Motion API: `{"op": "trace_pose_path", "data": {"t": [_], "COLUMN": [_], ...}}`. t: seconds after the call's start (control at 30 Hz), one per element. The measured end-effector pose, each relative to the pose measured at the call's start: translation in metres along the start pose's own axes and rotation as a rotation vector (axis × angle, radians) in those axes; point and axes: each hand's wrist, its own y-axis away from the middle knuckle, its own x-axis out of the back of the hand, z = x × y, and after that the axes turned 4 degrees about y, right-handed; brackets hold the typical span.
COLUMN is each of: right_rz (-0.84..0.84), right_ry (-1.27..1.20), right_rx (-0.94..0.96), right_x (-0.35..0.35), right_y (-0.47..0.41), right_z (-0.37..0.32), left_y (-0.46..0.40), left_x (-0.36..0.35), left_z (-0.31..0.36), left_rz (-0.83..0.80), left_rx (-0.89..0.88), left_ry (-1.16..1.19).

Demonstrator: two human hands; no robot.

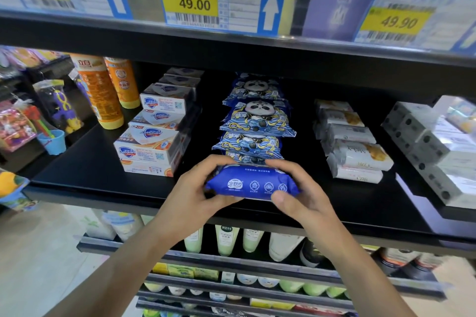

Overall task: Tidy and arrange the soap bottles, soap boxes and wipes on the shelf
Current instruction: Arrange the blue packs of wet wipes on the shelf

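A blue wipes pack (253,184) stands on its edge at the front of the black shelf (98,175), held from both sides. My left hand (195,188) grips its left end and my right hand (296,193) its right end. Behind it runs a row of several blue panda wipes packs (257,121). To the left lie stacked white soap boxes (152,141), and further left stand two orange soap bottles (103,90). A row of white wipes packs (353,141) lies to the right.
Grey-white boxes (432,152) fill the shelf's right end. Toys in clear bags (56,105) and a small blue bucket (54,141) hang at the left. The upper shelf edge carries price tags (206,2). Lower shelves hold bottles (226,239).
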Motion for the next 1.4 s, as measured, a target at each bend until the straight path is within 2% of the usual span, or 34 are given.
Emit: {"op": "trace_pose_path", "data": {"t": [0.2, 0.47, 0.97, 1.4], "right_rz": [-0.024, -0.001, 0.005, -0.021], "right_ry": [0.068, 0.041, 0.001, 0.085], "right_rx": [0.021, 0.026, 0.020, 0.000], "right_x": [-0.001, -0.001, 0.002, -0.004], "right_y": [-0.003, -0.006, -0.006, -0.007], "right_z": [0.006, 0.015, 0.017, 0.014], "left_y": [-0.002, -0.003, -0.004, -0.003], "left_x": [0.002, 0.004, 0.009, 0.010], "left_z": [0.003, -0.001, 0.010, 0.020], "left_rz": [-0.003, -0.014, -0.115, -0.093], "left_rx": [0.094, 0.194, 0.202, 0.282], "left_ry": [0.084, 0.109, 0.129, 0.156]}}
